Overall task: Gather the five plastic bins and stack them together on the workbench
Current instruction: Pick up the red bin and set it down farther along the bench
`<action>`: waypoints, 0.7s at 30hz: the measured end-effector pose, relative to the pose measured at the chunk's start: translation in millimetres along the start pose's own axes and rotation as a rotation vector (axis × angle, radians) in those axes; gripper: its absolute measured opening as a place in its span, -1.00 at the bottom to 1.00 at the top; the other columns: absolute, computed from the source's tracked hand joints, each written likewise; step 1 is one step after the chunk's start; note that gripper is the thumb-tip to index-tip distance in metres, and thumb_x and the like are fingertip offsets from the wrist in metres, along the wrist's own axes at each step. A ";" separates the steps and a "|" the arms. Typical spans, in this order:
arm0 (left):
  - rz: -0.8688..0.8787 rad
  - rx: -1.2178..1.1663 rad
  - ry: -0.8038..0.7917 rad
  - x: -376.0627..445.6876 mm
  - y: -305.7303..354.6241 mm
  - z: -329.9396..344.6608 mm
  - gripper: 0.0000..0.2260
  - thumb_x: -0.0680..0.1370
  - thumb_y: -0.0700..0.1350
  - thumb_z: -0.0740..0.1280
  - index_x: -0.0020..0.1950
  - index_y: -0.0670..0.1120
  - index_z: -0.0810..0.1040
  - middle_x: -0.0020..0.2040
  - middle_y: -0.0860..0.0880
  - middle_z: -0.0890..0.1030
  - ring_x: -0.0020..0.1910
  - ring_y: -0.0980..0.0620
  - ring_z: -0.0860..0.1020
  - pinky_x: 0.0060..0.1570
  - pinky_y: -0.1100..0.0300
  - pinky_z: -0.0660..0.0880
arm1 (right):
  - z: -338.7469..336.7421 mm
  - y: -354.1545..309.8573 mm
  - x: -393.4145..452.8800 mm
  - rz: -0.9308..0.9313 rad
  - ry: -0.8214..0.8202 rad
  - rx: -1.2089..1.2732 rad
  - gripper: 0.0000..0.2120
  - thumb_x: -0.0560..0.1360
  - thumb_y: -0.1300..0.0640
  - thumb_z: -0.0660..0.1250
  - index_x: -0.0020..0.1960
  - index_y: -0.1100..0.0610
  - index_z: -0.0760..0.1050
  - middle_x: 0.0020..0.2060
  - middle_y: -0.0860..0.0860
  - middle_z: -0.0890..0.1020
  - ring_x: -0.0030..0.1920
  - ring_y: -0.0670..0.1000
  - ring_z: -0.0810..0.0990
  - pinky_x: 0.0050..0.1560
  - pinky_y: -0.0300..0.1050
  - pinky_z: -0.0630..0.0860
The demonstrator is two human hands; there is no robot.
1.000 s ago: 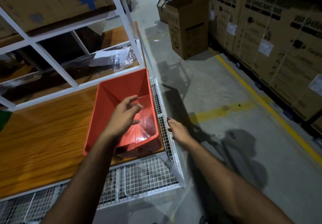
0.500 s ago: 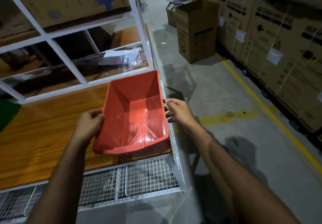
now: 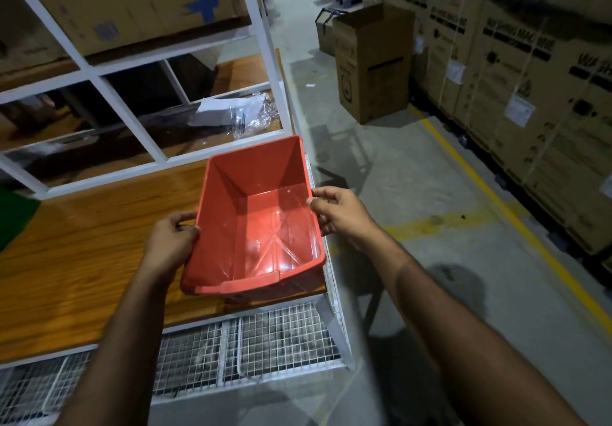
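Red plastic bin [image 3: 261, 223] is sitting at the right end of the wooden workbench [image 3: 82, 260], near its front right corner, open side up and empty; whether its base is resting on the wood or lifted slightly, I cannot tell. The left hand [image 3: 170, 240] is gripping the bin's left rim, fingers curled over and around the edge, thumb against the outer wall. The right hand [image 3: 341, 212] is gripping the right rim, thumb lying on top of the edge and fingers wrapping the outside. Both hands are closing on the same bin from opposite sides, forearms reaching in from the bottom of the view. The bin's low front lip is facing the person. A white wire-mesh tray [image 3: 265, 343] is running along the front and right edges of the workbench, just below the wood. Behind the bin, a white metal shelf frame [image 3: 132, 121] is standing on the workbench, with a crumpled clear plastic bag [image 3: 238, 114] lying behind it. An open cardboard box [image 3: 374, 64] is standing on the concrete floor to the right, well apart from the bench.
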State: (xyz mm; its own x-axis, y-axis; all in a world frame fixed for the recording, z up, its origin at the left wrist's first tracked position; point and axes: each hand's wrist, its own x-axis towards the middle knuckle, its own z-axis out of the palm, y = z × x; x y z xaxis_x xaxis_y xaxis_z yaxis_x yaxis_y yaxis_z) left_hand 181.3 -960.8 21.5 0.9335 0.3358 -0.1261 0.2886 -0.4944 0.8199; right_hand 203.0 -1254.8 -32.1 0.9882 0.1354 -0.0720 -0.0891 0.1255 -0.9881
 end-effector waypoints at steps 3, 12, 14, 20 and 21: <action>0.006 -0.024 0.007 -2.6 1.6 1.1 -0.72 0.59 -0.25 0.23 0.28 -0.10 0.53 -0.15 -0.12 0.65 -0.35 -0.01 0.60 -0.53 0.26 0.46 | 0.8 -1.0 -1.5 0.008 0.009 -0.003 -0.74 0.56 0.14 0.35 0.21 0.21 0.54 -0.34 0.08 0.60 -0.46 -0.04 0.53 -0.35 -0.09 0.57; 0.015 -0.105 0.006 -5.5 -4.2 -4.4 -0.71 0.59 -0.18 0.24 0.31 -0.06 0.51 -0.08 -0.14 0.67 -0.20 -0.10 0.63 -0.22 0.01 0.55 | -1.1 -4.3 -3.7 0.021 0.134 -0.068 -0.79 0.42 -0.06 0.36 0.04 -0.09 0.54 -0.30 -0.01 0.61 -0.41 0.00 0.54 -0.37 -0.09 0.47; 0.061 -0.095 -0.012 -7.7 -6.4 -5.9 -0.71 0.59 -0.22 0.23 0.29 -0.05 0.52 -0.07 -0.15 0.67 -0.13 -0.11 0.65 -0.15 -0.05 0.58 | 0.9 -5.7 -5.1 0.006 0.133 -0.128 -0.75 0.37 -0.11 0.36 0.04 -0.11 0.55 -0.22 0.01 0.64 -0.37 -0.02 0.57 -0.34 -0.09 0.49; 0.100 -0.116 -0.009 -5.9 -15.0 -10.5 -0.71 0.57 -0.30 0.27 0.25 -0.08 0.57 -0.07 -0.18 0.68 -0.09 -0.12 0.67 -0.07 -0.06 0.61 | 9.9 -12.3 -11.6 -0.025 0.123 -0.207 -0.73 0.51 0.21 0.39 0.21 0.13 0.55 -0.34 0.04 0.58 -0.41 -0.11 0.59 -0.45 -0.25 0.48; 0.097 -0.122 -0.009 -4.6 -16.4 -11.5 -0.71 0.57 -0.28 0.28 0.25 -0.07 0.57 -0.08 -0.16 0.68 -0.09 -0.11 0.67 -0.08 -0.05 0.62 | 11.2 -13.9 -13.3 -0.029 0.124 -0.209 -0.73 0.52 0.23 0.38 0.22 0.15 0.54 -0.34 0.06 0.56 -0.43 -0.14 0.59 -0.47 -0.27 0.48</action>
State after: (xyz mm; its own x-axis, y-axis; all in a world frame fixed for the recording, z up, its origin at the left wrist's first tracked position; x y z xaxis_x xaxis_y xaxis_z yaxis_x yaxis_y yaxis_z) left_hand 169.8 -945.0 15.0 0.9577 0.2839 -0.0475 0.1695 -0.4228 0.8902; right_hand 189.7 -1247.3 -15.9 0.9988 0.0119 -0.0465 -0.0454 -0.0804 -0.9957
